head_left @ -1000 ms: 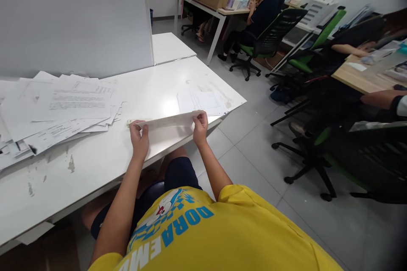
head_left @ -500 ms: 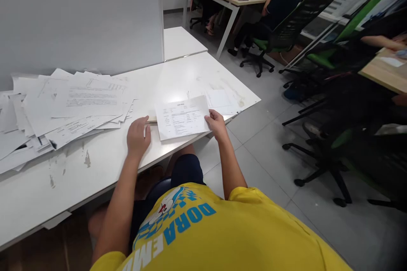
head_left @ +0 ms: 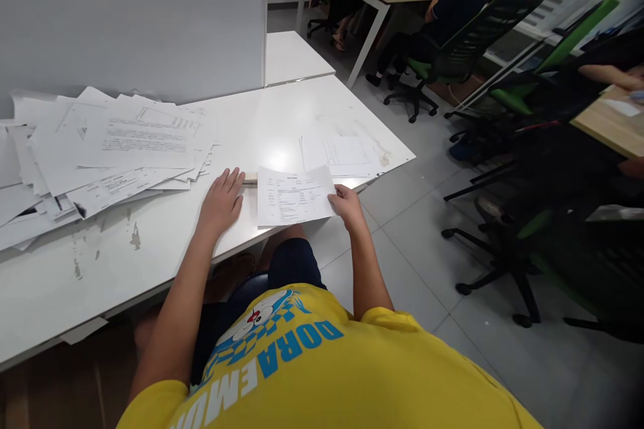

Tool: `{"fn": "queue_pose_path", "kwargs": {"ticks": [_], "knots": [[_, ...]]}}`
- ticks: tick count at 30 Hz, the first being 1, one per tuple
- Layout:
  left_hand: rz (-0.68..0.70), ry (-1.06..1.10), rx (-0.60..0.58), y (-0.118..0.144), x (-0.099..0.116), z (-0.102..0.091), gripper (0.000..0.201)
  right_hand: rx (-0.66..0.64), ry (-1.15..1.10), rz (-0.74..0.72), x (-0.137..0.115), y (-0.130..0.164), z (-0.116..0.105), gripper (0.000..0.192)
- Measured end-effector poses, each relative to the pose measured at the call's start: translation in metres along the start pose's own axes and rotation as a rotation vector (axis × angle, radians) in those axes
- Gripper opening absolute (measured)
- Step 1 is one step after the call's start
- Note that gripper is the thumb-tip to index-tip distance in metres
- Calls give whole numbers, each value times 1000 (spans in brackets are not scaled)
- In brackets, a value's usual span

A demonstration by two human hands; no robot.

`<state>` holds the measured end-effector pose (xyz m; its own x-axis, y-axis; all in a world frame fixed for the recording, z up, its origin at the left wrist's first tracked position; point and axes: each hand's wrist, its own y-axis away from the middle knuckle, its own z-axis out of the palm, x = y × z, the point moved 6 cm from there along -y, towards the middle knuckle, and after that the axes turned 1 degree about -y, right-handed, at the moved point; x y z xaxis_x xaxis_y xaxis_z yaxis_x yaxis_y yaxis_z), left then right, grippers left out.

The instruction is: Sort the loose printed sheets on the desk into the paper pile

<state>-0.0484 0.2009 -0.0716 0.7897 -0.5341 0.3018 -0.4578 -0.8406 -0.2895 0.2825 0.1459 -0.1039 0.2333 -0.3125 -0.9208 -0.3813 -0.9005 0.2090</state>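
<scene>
Sheet's folded now: right hand [head_left: 347, 204] pinches the folded printed sheet [head_left: 294, 196] at the counter's [head_left: 272, 124] near edge; left hand [head_left: 221, 200] has let go, lying open and flat beside it.

Bright, even indoor light from overhead. Soft white glare on the glossy table [head_left: 282, 127], strongest just beyond the printed sheet [head_left: 293, 195]. Faint, short shadows under the left hand [head_left: 221, 200] and along the paper pile [head_left: 105, 154]. Centre sharp enough to show lines of print, not to read them. Wide-angle bending of straight edges toward the borders. Dark vignette in the right-hand corners; chairs [head_left: 553, 241] there dim and smeared. Far background soft.
</scene>
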Motion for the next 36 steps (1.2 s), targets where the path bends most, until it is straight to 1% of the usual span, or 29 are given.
{"fn": "queue_pose_path", "kwargs": {"ticks": [3,6,13,20,22,26,29,33,36], "knots": [[-4,-6,12,0,0,-1,59,21,6,-15,6,2,-6,38],[-2,-10,15,-1,1,-1,59,23,8,-24,8,2,-6,38],[-13,12,12,-1,0,-1,59,49,-25,6,-1,5,-3,37],[-15,4,10,-2,1,-1,59,63,20,9,-5,13,-10,37],[-12,11,10,-2,2,-1,60,36,-12,3,-7,14,-7,36],[-14,15,13,-3,3,-2,60,-34,-129,-6,-15,16,7,35],[-26,13,23,-3,3,-3,58,-34,-188,0,-19,15,13,37],[-40,19,41,-5,3,-1,56,-38,-203,6,-18,14,16,37],[-51,26,60,-6,4,2,59,-37,-206,7,-16,13,17,37]]}}
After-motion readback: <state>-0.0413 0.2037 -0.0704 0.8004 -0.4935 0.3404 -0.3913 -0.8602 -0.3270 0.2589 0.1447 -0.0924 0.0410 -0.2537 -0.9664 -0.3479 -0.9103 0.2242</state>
